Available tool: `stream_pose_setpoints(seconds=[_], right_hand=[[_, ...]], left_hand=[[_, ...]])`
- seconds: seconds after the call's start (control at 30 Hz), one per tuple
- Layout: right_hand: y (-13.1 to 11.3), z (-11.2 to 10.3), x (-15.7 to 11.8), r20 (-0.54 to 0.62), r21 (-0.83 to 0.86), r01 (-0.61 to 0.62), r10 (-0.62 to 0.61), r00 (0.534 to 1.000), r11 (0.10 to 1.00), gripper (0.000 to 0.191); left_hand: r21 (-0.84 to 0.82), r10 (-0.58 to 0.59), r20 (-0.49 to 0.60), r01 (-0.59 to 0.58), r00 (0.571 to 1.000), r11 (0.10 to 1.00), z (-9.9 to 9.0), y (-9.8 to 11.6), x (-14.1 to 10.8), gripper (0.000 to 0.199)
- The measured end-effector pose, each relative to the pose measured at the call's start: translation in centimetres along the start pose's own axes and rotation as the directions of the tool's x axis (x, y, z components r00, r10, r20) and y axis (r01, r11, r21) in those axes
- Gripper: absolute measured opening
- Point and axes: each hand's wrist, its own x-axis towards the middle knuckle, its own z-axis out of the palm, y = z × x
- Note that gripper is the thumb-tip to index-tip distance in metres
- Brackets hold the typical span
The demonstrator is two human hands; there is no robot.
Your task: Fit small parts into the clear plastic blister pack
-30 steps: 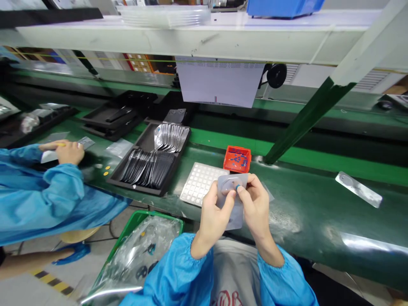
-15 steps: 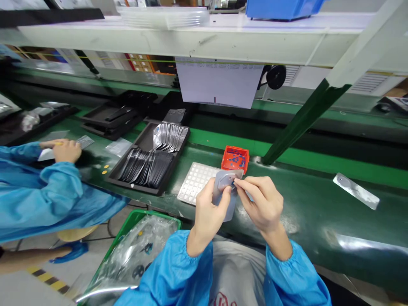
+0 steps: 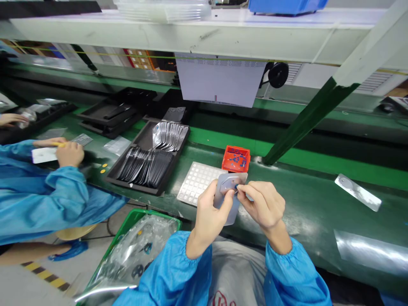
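Observation:
My left hand [image 3: 208,216] holds a thin clear plastic pouch [image 3: 230,199] upright by its left edge, above the near edge of the green belt [image 3: 306,199]. My right hand [image 3: 264,205] pinches a small blue piece [image 3: 237,186] against the round bulge near the pouch's top. Just behind the pouch stands a small red box [image 3: 236,159] with several blue pieces in it. A white gridded tray [image 3: 197,182] lies to its left.
A black tray [image 3: 145,163] of silvery pouches sits left of the white tray. A co-worker in blue sleeves [image 3: 44,199] works at the far left. A finished pouch [image 3: 357,192] lies on the belt at right. A green bin [image 3: 137,250] with a plastic bag stands below.
My right hand has spread away from the left and now presses the blue piece at the pouch's top. The pouch has tilted slightly. The co-worker's hand shifted a little.

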Motion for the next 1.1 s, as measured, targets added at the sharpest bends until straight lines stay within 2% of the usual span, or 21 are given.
stream_pose_setpoints(seconds=[0.1,0.2,0.23,0.3,0.37,0.43,0.5,0.57,0.6,0.67,0.73,0.8,0.87,0.9,1.0,1.1], right_hand=[[0.1,0.0,-0.2,0.024,0.011,0.043,-0.043,0.999,0.999,0.009],[-0.2,0.1,-0.1,0.054,0.029,0.030,-0.032,0.998,0.999,0.009],[-0.5,0.2,0.0,0.055,0.045,-0.014,0.012,0.998,0.999,0.009],[-1.3,0.4,0.2,0.074,0.134,-0.182,0.174,0.982,0.974,0.012],[-2.3,0.8,0.3,0.124,0.271,-0.400,0.380,0.917,0.876,0.016],[-3.3,1.1,0.5,0.198,0.395,-0.585,0.557,0.807,0.708,0.015],[-4.2,1.3,0.7,0.287,0.485,-0.707,0.670,0.685,0.515,0.012],[-4.5,1.3,0.8,0.361,0.555,-0.760,0.725,0.586,0.337,0.011],[-4.3,1.3,0.7,0.375,0.585,-0.763,0.743,0.555,0.275,0.012],[-3.1,1.5,0.3,0.359,0.614,-0.760,0.782,0.510,0.213,0.013],[-0.6,2.3,-0.8,0.315,0.586,-0.779,0.823,0.473,0.224,0.016],[2.9,4.0,-2.3,0.278,0.458,-0.830,0.836,0.473,0.317,0.019],[6.5,6.3,-3.9,0.283,0.224,-0.834,0.785,0.551,0.504,0.016],[8.0,7.6,-4.7,0.304,0.160,-0.822,0.765,0.568,0.547,0.014],[10.9,10.9,-6.5,0.391,0.061,-0.776,0.700,0.597,0.628,0.017],[11.6,12.5,-7.5,0.466,0.011,-0.710,0.625,0.626,0.704,0.018]], left_hand=[[-0.028,-0.083,0.001,0.083,0.997,0.996,-0.1,-0.1,0.0,0.008],[-0.001,-0.089,-0.010,0.089,0.996,0.996,-0.2,-0.4,0.0,0.012],[0.021,-0.064,-0.011,0.064,0.998,0.998,-0.2,-0.6,-0.1,0.009],[0.082,0.019,-0.013,-0.018,1.000,0.996,-0.1,-1.0,-0.4,0.011],[0.145,0.104,-0.006,-0.102,0.995,0.984,0.2,-1.4,-0.8,0.020],[0.183,0.160,0.014,-0.160,0.987,0.970,0.7,-1.7,-1.1,0.026],[0.196,0.187,0.036,-0.190,0.982,0.962,1.1,-1.9,-1.3,0.030],[0.206,0.172,0.032,-0.175,0.985,0.963,0.9,-2.3,-1.3,0.029],[0.220,0.142,0.010,-0.141,0.990,0.965,0.5,-2.7,-1.1,0.027],[0.260,0.035,-0.065,-0.017,0.997,0.965,-1.2,-4.2,-0.5,0.024],[0.302,-0.131,-0.136,0.167,0.982,0.939,-3.8,-6.3,0.4,0.027],[0.326,-0.313,-0.149,0.346,0.938,0.880,-6.6,-8.7,1.3,0.028],[0.340,-0.407,-0.160,0.437,0.900,0.833,-8.9,-10.7,2.0,0.032],[0.344,-0.436,-0.160,0.464,0.886,0.816,-9.7,-11.5,2.1,0.035],[0.347,-0.508,-0.124,0.517,0.852,0.783,-10.8,-12.7,2.1,0.042],[0.341,-0.551,-0.071,0.540,0.831,0.770,-10.8,-12.7,1.9,0.048]])
